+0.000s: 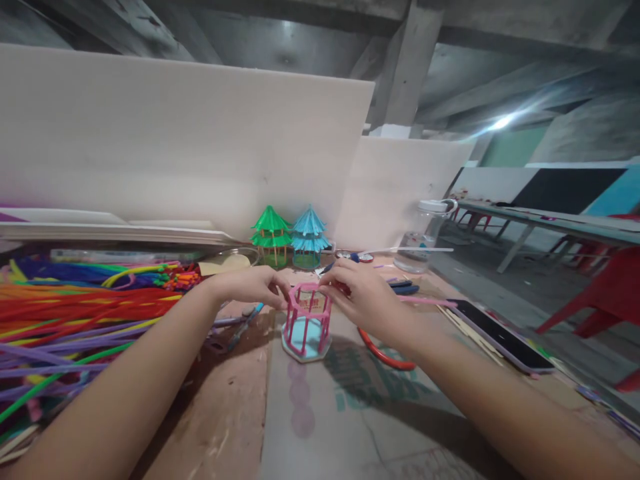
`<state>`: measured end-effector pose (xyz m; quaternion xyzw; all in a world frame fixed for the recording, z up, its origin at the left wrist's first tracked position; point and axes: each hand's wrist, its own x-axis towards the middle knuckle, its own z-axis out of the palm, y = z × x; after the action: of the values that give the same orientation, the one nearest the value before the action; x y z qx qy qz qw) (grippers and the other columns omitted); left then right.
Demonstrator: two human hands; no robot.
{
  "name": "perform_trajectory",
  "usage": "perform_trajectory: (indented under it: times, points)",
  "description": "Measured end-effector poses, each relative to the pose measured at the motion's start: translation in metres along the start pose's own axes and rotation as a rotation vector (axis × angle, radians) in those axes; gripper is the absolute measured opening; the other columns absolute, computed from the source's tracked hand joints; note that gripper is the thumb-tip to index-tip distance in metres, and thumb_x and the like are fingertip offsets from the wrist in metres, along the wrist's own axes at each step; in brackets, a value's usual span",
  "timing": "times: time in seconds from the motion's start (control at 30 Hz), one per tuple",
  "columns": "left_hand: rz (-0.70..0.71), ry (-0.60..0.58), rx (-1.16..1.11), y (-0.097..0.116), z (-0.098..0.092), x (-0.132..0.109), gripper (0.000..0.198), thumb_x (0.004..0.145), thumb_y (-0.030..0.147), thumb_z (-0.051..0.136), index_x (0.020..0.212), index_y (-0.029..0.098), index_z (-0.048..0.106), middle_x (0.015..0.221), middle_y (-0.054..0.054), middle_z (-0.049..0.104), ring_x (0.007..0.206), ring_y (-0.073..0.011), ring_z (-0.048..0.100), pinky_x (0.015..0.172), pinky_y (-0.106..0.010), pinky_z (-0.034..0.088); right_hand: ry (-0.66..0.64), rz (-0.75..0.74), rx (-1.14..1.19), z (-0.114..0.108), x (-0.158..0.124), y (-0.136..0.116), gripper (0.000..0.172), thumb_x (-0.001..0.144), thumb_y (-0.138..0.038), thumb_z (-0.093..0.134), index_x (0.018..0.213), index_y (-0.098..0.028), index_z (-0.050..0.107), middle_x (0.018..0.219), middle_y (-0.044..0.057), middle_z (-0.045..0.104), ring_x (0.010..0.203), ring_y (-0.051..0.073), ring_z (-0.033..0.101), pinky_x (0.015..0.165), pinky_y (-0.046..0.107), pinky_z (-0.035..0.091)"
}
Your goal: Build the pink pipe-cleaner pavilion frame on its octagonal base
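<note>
A small pink pavilion frame (305, 317), with posts and an upper ring that look wrapped in pipe cleaner, stands upright on a pale blue many-sided base (304, 340). My left hand (255, 287) has its thumb and fingers closed at the left of the upper ring. On the other side, my right hand (357, 290) pinches the ring, its fingertips partly hidden behind the hand. Red writing shows through the posts. Behind the frame stand a green two-tiered pavilion (271, 233) and a blue one (309, 235).
Colourful pipe cleaners (85, 320) lie heaped at left. Blue-handled scissors (243, 328) lie left of the frame. To the right are a red ring (385, 353), thin sticks (470, 333), a phone (503, 337) and a clear jug (420, 233). A white board (190, 147) stands behind.
</note>
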<state>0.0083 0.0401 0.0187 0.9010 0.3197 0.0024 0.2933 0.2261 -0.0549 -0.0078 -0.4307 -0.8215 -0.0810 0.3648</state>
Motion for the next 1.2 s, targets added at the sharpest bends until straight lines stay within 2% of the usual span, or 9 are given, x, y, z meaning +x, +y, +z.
perform_trajectory:
  times: [0.1,0.23,0.43,0.63,0.93,1.2]
  points:
    - [0.06,-0.04,-0.134,-0.002,0.007,0.007,0.021,0.073,0.031,0.067,0.089,0.022,0.076,0.074,0.003,0.07,0.074,-0.0137,0.061,0.068,-0.019,0.042,0.016,-0.023,-0.003,0.003,-0.001,0.001,0.013,0.088,-0.013,0.058,0.079,-0.018,0.065,0.075,0.002,0.06,0.073,0.015,0.056,0.065,0.025,0.039]
    - [0.092,-0.05,-0.248,-0.001,0.009,0.009,0.02,0.073,0.028,0.068,0.09,0.021,0.076,0.079,0.001,0.072,0.077,-0.0138,0.062,0.072,-0.021,0.044,-0.014,0.013,0.018,-0.005,0.0,-0.002,0.01,0.087,-0.012,0.059,0.08,-0.016,0.065,0.076,0.003,0.06,0.073,0.015,0.055,0.065,0.026,0.039]
    - [0.143,-0.018,-0.156,0.013,0.007,0.003,0.013,0.074,0.025,0.069,0.084,0.023,0.077,0.079,0.003,0.073,0.079,-0.0133,0.063,0.074,-0.019,0.044,-0.085,0.017,0.042,-0.02,0.0,-0.01,0.011,0.082,-0.008,0.059,0.077,-0.017,0.06,0.075,0.002,0.061,0.07,0.014,0.055,0.063,0.025,0.039]
    - [0.129,-0.002,-0.067,0.027,0.008,-0.001,0.013,0.076,0.026,0.068,0.083,0.022,0.078,0.075,0.004,0.072,0.073,-0.012,0.062,0.067,-0.017,0.042,-0.093,0.001,-0.005,-0.022,-0.004,-0.022,0.011,0.084,-0.011,0.058,0.076,-0.019,0.058,0.07,0.001,0.061,0.068,0.014,0.055,0.062,0.025,0.039]
    - [0.135,-0.003,-0.022,0.025,0.007,-0.001,0.013,0.077,0.026,0.067,0.085,0.023,0.077,0.074,0.004,0.071,0.072,-0.0111,0.061,0.065,-0.016,0.041,-0.138,0.044,-0.023,-0.026,-0.005,-0.028,0.011,0.083,-0.011,0.059,0.075,-0.018,0.06,0.063,-0.001,0.059,0.061,0.013,0.052,0.057,0.023,0.034]
    - [0.147,-0.008,-0.022,0.03,0.007,-0.002,0.012,0.077,0.025,0.067,0.083,0.022,0.077,0.074,0.004,0.071,0.072,-0.011,0.061,0.067,-0.016,0.042,-0.181,0.062,0.051,-0.022,-0.007,-0.026,0.008,0.083,-0.014,0.06,0.079,-0.018,0.064,0.068,-0.001,0.062,0.061,0.011,0.053,0.055,0.022,0.032]
